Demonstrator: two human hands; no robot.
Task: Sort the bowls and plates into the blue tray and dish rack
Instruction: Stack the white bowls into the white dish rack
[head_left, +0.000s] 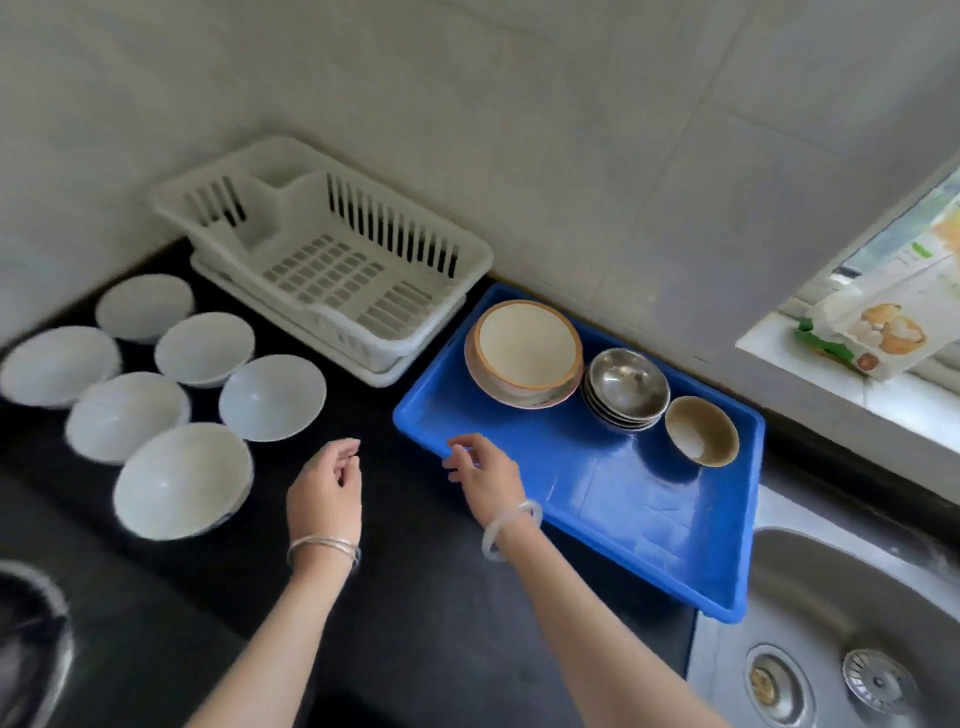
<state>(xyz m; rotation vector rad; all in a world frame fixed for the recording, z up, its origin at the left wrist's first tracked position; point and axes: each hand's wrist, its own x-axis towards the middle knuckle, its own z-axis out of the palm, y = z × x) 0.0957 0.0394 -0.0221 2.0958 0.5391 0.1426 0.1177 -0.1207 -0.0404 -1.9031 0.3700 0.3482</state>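
Now left hand (324, 488), right hand (485, 478) empty, loose, near blue tray (623, 499)

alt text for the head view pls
A person's left hand and right hand, both empty, hover over a black counter. Six white bowls sit to the left, an empty white dish rack stands behind them, and a blue tray on the right holds stacked beige dishes, stacked steel bowls and a small brown bowl.

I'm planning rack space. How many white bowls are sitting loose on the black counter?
6 white bowls, all left of the blue tray: one at the back, one right of it, one far left, one central, one rightmost, one nearest. Nested ones could be hidden.
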